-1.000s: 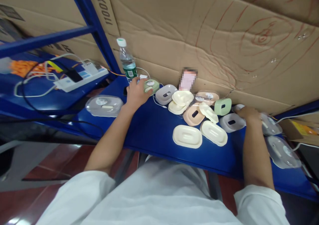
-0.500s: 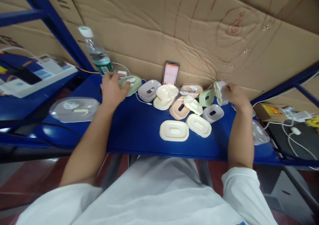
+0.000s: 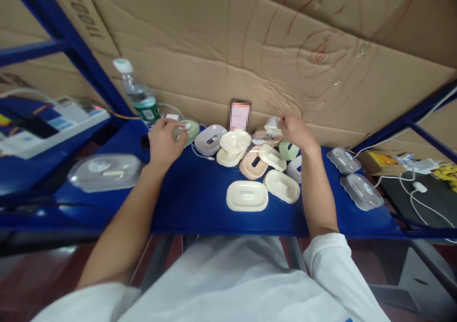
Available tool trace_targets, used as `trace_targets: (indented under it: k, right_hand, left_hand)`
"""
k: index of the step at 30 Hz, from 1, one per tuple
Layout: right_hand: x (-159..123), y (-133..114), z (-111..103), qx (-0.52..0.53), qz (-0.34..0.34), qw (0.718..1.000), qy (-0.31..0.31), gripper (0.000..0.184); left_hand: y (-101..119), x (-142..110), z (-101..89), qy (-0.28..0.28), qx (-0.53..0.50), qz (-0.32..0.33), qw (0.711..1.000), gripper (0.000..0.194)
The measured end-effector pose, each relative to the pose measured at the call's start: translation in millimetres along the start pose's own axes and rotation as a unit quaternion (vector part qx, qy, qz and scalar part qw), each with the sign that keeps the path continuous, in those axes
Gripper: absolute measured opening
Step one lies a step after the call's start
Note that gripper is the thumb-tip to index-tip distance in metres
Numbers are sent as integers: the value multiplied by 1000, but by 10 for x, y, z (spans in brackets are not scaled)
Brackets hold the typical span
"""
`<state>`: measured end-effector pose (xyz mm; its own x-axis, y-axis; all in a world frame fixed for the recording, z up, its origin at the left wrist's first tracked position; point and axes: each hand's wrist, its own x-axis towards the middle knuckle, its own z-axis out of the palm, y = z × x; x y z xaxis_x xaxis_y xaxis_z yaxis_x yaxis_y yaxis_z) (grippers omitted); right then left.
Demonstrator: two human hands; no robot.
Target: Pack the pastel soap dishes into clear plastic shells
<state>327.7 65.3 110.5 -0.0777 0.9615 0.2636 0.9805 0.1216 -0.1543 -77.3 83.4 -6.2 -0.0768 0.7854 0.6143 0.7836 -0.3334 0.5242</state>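
Observation:
My right hand (image 3: 293, 129), fingers closed, holds a pale lilac and cream oval piece (image 3: 273, 126) above the back of the cluster. Below it lie a peach shell with a slot (image 3: 253, 164), a green shell (image 3: 286, 150) and cream oval trays (image 3: 247, 196). My forearm partly covers a lilac shell (image 3: 293, 169). At the left, my left hand (image 3: 167, 140) has its fingers curled beside a green oval case (image 3: 192, 131). Something small and greenish shows between its thumb and fingers; I cannot make out what. Another lilac shell (image 3: 210, 140) lies right of that case.
A water bottle (image 3: 141, 96) stands behind my left hand. A phone (image 3: 240, 115) leans on the cardboard wall (image 3: 200, 51). Clear-lidded cases lie at the left (image 3: 105, 172) and right (image 3: 362, 191). A power strip (image 3: 67, 127) and blue frame posts flank the blue table (image 3: 200, 208).
My right hand has lifted the lilac and cream piece from the right end and carried it left over the cluster. My left hand stays by the green case. The view has shifted right.

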Motion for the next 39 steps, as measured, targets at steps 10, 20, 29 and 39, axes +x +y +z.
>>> trace_targets:
  k: [10,20,29,39]
  right_hand:
    - [249,-44,97,10,19,999,49,40]
    - [146,-252,176,-11,2,999,48,39]
    - [-194,-1009,155,-24,-183,979,80,41]
    - [-357,-1357,386,77,-253,964,35,35]
  left_hand:
    - [16,39,-40,48,2,20,999,26]
    - [109,49,-57,31,15,47,998,30]
    - [917,-536,401,-103,-477,-65,870,94]
    - [948,-526,320,-211,-659,-178,700,72]
